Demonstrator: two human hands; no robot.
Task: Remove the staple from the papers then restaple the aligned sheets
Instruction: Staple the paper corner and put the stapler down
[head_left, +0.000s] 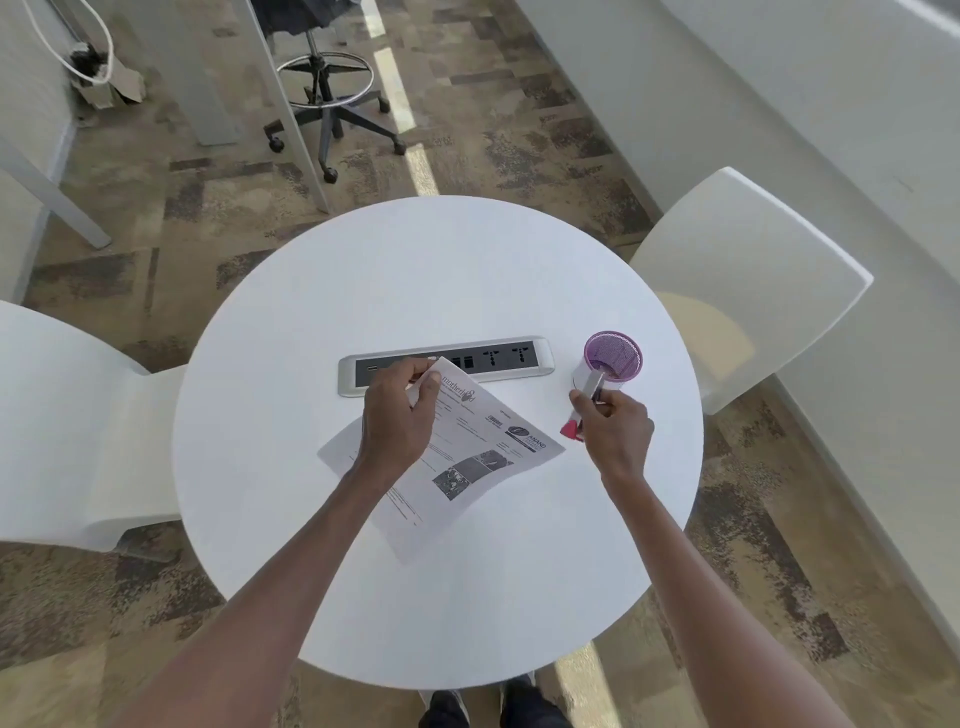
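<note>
A: Table?
B: White round table (322, 571), mid frame. Papers (467, 467) at its centre, top corner pinched by left hand (397, 415).
A: Right hand (615, 431)?
B: Right of the papers, fingers curled round a white-and-red stapler (584, 402), beside purple mesh cup (613, 356).

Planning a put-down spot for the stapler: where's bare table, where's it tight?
Bare table runs wide along the near edge below the papers, across the far half beyond the power strip, and at the left of the papers. Crowded: the right side, where the right hand holds the stapler beside the purple mesh cup. The left hand pinches the papers' corner.
</note>
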